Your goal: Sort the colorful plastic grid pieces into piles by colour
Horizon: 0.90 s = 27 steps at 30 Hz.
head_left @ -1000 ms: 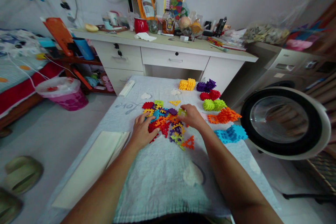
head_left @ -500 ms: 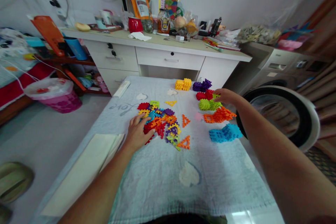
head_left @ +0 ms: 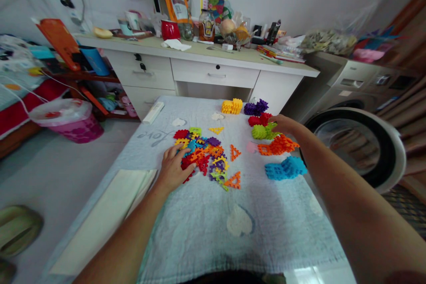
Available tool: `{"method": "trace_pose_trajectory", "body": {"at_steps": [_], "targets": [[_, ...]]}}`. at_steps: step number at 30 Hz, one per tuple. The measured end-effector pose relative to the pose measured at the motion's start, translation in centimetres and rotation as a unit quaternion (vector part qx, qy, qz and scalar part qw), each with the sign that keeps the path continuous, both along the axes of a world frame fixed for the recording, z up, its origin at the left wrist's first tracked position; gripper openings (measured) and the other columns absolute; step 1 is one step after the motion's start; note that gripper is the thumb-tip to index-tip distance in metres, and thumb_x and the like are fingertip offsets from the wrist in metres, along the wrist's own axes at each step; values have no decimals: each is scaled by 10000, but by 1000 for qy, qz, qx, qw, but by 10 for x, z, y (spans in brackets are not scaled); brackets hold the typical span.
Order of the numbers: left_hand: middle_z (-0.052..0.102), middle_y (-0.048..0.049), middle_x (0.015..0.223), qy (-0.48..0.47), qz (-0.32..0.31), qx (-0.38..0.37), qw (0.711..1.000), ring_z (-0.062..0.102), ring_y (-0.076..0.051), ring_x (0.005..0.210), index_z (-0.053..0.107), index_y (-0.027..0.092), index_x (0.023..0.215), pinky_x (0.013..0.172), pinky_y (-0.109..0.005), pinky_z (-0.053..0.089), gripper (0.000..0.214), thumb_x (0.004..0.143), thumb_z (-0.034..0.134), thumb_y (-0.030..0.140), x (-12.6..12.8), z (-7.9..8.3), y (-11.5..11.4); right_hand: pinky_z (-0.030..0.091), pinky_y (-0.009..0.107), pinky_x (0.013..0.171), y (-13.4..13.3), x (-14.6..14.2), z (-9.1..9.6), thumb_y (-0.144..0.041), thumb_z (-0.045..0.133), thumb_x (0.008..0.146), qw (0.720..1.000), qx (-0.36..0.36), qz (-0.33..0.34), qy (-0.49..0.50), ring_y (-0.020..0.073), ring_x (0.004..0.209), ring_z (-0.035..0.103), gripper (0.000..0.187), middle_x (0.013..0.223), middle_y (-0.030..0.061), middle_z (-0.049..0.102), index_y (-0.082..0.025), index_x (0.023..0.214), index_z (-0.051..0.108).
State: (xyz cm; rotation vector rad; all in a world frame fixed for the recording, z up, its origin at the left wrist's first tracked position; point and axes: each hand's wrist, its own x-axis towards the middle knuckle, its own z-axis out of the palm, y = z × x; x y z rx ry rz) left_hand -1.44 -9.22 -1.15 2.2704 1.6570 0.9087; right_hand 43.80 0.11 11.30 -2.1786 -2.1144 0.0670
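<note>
A loose heap of mixed-colour plastic building pieces [head_left: 206,156] lies in the middle of a pale blue cloth [head_left: 206,226]. My left hand [head_left: 173,169] rests flat on the heap's left edge, fingers spread. To the right stand sorted clusters: yellow [head_left: 232,106], purple [head_left: 254,107], red [head_left: 260,120], green [head_left: 262,132], orange [head_left: 278,145] and blue [head_left: 285,168]. My right hand [head_left: 282,123] reaches over the green cluster, fingers curled at a green piece beside the red one; whether it grips it is unclear.
A cluttered white desk [head_left: 213,69] with drawers stands behind the cloth. A washing machine with its round door [head_left: 359,148] open is at the right. A pink bin [head_left: 68,120] sits on the floor at left. A cream folded sheet [head_left: 109,213] lies on the cloth's left side.
My right hand left the mixed heap with a green piece and moved right to the green cluster. My left hand stayed on the heap. The view shifted slightly.
</note>
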Motion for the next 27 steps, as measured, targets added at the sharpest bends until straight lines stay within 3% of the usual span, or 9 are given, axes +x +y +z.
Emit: {"method": "trace_pose_trajectory", "body": {"at_steps": [4,8,11,14,20,23,27], "targets": [[525,-117,1345,-9,3,-5,1000,460,-329,1288,657,238,1164,1130,-539,369,442,774,655,447,1,1,-1,511,308,825,-2,-7,11,-169,761,717,998,-55,-21,-16,229,908,671,389,1060,93,720,-208,1104,755],[523,-109,1344,-14,4,-9,1000,457,-324,1291,656,244,1161,1132,-536,368,441,765,663,435,1,3,-1,504,327,887,-9,-28,23,-197,691,795,1000,11,2,-3,244,1001,662,414,1147,140,692,-153,1206,703],[515,-121,1349,-15,2,-18,1000,449,-327,1298,655,232,1170,1130,-542,368,447,768,661,428,1,5,-2,485,342,951,-23,-62,23,-209,655,831,996,60,60,38,244,1071,638,382,1188,127,678,-160,1208,690],[501,-125,1357,-18,1,-26,1000,432,-330,1316,652,229,1177,1131,-534,370,463,764,673,437,1,7,-3,494,343,940,-44,-107,5,-217,657,848,985,63,116,113,220,1032,650,367,1213,111,671,-185,1213,677],[488,-118,1369,-23,1,-28,999,428,-333,1314,648,240,1185,1138,-542,361,497,737,716,445,1,7,-4,461,359,985,-67,-190,-59,-200,640,867,966,19,196,170,229,1110,632,312,1211,118,688,-185,1176,680],[488,-115,1369,-20,2,-24,1000,427,-333,1315,646,242,1191,1138,-536,362,503,735,720,441,1,7,-4,452,348,959,-60,-213,-78,-294,584,926,973,23,163,164,231,1080,633,273,1151,117,708,-181,1155,681],[495,-112,1368,-18,1,-21,1000,430,-333,1317,645,245,1190,1139,-535,360,502,730,726,430,1,7,-4,455,342,913,-50,-226,-85,-374,570,932,986,39,92,137,237,1010,624,292,1075,131,704,-181,1117,687]]}}
